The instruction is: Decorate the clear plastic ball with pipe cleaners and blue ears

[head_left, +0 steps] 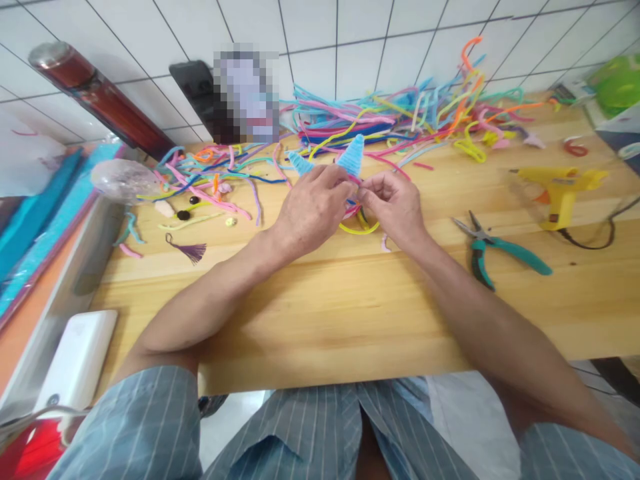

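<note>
Both hands meet over the middle of the wooden table. My left hand is closed around a light blue pipe-cleaner piece with two pointed cones sticking up behind the fingers. My right hand pinches the same piece from the right, where a pink strand shows between the fingertips. A yellow pipe cleaner curls on the table just below both hands.
A big heap of coloured pipe cleaners lies along the back, more at left. Teal-handled pliers and a yellow glue gun lie right. A purple tassel, a white box and a red tube are left.
</note>
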Available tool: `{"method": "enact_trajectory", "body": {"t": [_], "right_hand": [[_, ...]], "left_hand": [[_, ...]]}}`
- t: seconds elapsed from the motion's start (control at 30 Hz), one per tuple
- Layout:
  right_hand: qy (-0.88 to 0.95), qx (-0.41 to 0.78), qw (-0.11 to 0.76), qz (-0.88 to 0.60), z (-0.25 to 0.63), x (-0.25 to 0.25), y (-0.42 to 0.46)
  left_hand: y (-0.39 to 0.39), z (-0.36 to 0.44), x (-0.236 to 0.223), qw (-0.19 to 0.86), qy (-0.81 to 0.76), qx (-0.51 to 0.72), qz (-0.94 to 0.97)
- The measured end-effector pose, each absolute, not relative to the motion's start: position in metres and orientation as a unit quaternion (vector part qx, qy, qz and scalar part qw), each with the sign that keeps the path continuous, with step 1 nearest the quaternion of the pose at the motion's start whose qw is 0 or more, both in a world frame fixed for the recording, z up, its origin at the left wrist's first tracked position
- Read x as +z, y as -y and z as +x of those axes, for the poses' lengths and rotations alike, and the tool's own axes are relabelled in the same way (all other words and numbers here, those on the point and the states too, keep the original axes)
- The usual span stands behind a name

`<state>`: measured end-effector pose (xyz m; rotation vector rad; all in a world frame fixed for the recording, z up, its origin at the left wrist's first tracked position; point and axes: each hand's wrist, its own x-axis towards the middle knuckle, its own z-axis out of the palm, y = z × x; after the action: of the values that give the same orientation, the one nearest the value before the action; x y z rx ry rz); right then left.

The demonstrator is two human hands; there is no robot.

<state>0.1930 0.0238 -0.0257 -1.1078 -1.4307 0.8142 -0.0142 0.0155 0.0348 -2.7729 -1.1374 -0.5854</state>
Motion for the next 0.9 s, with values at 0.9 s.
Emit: {"method": "enact_trajectory", "body": {"t": [0.9], "right_hand": [[0.602, 0.338, 0.548, -0.472, 0.189, -0.032, -0.028]], "left_hand": [[-0.054, -0.037, 0.095, -0.069, 0.449, -0.225, -0.862]]}}
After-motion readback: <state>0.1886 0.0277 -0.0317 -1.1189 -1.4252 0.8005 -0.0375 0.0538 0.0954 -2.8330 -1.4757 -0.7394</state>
